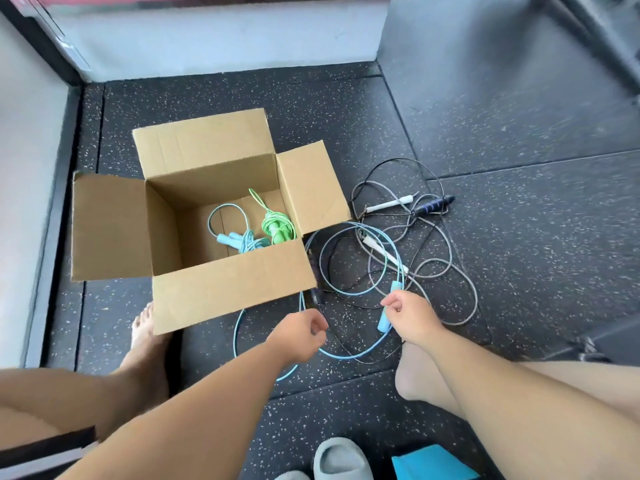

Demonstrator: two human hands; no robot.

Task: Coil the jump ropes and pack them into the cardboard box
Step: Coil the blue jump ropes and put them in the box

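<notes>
An open cardboard box (228, 285) stands on the dark speckled floor. Inside lie a coiled light blue jump rope (239, 239) and a coiled green jump rope (277, 228). To its right, several loose ropes tangle on the floor: a blue rope (349, 355), a grey rope with white handles (388, 204) and a black rope with a dark blue handle (433, 205). My right hand (412, 318) hovers over the blue rope's two handles (388, 311), fingers curled; whether it grips them is unclear. My left hand (301, 336) hangs loosely curled near the blue cord, holding nothing.
My bare feet (145, 341) rest left of the box and below my right hand. Grey slippers (341, 460) and a blue object (433, 464) lie at the bottom edge. A white wall and a dark frame close the left and the back.
</notes>
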